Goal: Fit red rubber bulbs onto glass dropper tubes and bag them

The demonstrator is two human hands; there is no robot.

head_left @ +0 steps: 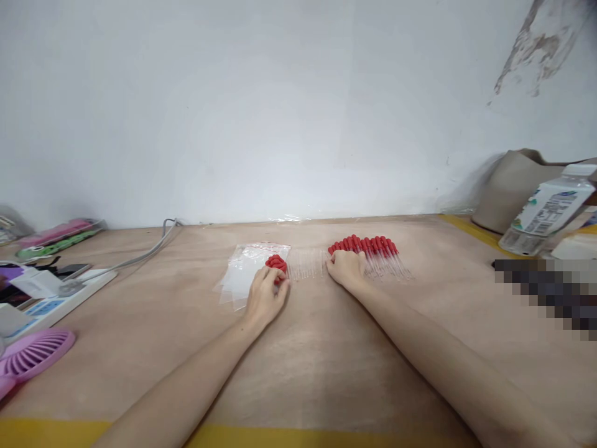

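Note:
Bent over a small pile of red rubber bulbs (276, 261), my left hand (267, 294) has its fingers closed on one bulb at the pile's near edge. The pile lies at the right side of some clear plastic bags (242, 274). Between my hands lies a row of thin clear tubes (305, 264) without red tops. My right hand (346, 267) is closed at the right end of that row; what its fingertips hold is hidden. Just beyond and right of it, several clear droppers with red bulbs (373, 246) lie side by side, partly covered by the hand.
A white power strip (60, 305) with a grey cable (149, 249) and a pink fan (37, 351) are at left. At right stand a plastic bottle (548, 208) and a beige container (506, 186). A white wall (280, 112) closes off the table's back.

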